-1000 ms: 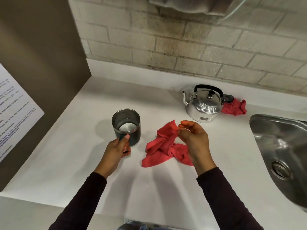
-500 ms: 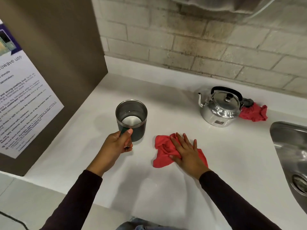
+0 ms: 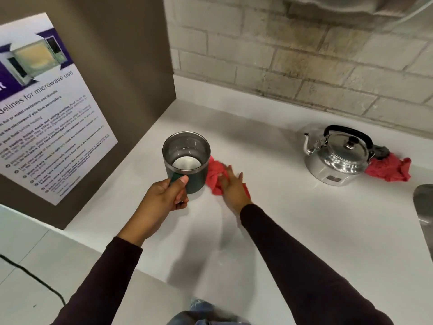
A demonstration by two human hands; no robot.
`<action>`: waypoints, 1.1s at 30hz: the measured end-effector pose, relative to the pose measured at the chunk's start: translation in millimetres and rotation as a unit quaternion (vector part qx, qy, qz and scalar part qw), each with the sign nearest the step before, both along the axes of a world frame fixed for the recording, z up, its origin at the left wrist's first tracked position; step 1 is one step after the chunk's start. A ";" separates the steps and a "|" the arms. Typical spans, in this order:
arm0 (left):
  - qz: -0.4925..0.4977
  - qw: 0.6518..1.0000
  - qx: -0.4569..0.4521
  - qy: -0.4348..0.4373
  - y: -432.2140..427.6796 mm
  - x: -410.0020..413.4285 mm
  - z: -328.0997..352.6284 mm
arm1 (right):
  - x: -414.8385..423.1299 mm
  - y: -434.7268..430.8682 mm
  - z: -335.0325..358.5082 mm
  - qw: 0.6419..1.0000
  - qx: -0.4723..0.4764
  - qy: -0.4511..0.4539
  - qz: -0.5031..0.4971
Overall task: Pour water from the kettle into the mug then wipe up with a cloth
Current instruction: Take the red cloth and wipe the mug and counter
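Cloth (image 3: 214, 175) slid against the mug (image 3: 187, 160); right hand (image 3: 230, 184) flat (fingers spread), left hand (image 3: 164, 198) gripping.

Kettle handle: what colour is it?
Black, arched over the silver kettle; its handle shows best in the head view.

A big poster (image 3: 44, 109) hangs on the brown wall (image 3: 121, 55) at the left. Its big words say "for microwave use". The small words are too blurry to read.

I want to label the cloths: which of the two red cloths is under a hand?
The red cloth beside the mug, pressed flat by the right hand; the other red cloth lies untouched behind the kettle.
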State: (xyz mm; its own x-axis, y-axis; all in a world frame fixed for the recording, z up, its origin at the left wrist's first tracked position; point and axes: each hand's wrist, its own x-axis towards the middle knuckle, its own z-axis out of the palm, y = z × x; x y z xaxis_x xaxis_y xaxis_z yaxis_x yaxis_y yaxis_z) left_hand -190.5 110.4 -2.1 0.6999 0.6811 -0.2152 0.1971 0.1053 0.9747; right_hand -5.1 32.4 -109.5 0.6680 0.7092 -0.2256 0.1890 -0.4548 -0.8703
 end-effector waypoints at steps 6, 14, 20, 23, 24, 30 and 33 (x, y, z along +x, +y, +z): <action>0.008 1.000 0.001 -0.001 0.0 -8.0 4.5 | -31.1 -31.7 -22.7 0.918 -0.021 -0.273 0.286; 0.020 1.000 -0.008 0.011 -4.3 -10.0 5.6 | 43.9 -85.1 -20.9 0.963 -0.042 -0.235 0.128; 0.018 1.000 -0.010 0.016 -7.2 -18.4 6.9 | 77.0 -25.9 -10.5 0.975 -0.097 -0.197 -0.041; 0.011 1.000 -0.008 0.017 -7.9 -21.5 6.7 | 62.9 9.8 -8.9 0.976 -0.102 -0.193 -0.020; 0.007 1.000 -0.006 0.018 -8.1 -21.9 7.0 | 54.0 19.1 -7.7 0.977 -0.096 -0.192 0.009; -0.008 1.000 0.012 0.013 -6.9 -22.6 7.3 | -27.7 29.0 -3.0 0.949 -0.023 -0.179 0.258; -0.012 1.000 0.018 0.013 -3.3 -19.7 4.3 | -42.2 -6.9 -6.5 0.930 0.010 -0.172 0.324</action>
State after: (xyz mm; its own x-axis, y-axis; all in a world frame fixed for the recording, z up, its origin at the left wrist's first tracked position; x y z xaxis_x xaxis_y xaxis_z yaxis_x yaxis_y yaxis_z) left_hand -210.2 107.1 2.1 0.7108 0.6717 -0.2087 0.2239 0.0652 0.9724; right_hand -47.2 25.5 -115.9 0.1281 0.9899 -0.0601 0.6873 -0.1323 -0.7143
